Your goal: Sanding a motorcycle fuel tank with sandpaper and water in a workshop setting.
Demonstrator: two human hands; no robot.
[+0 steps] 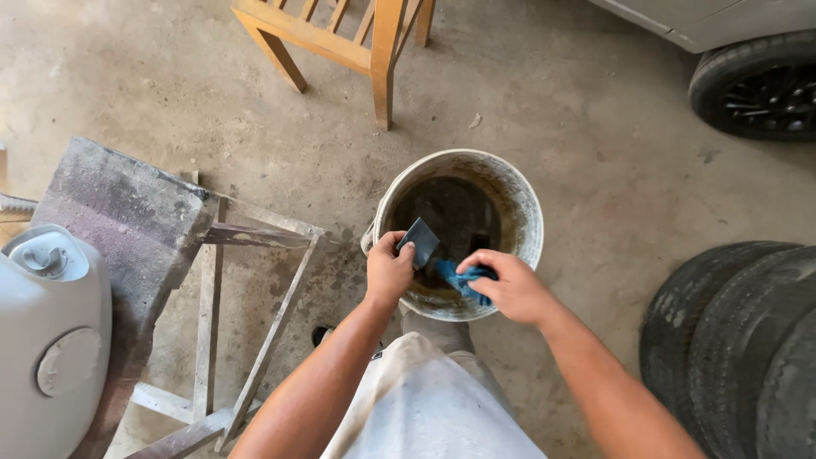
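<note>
Blue cloth (466,280) is squeezed in the right hand (510,289), fingers closed around it, just over the near rim of a dirty round bucket (527,208). Inside the bucket I see dark water. The left hand (389,270) grips a small flat dark scraper (418,241), also above the bucket, very near the cloth. The bucket stands on the concrete floor (595,127), between a metal stand (212,255) on the left and stacked tyres (731,340) on the right. A wooden chair (340,34) is behind, a white container (47,340) far left.
</note>
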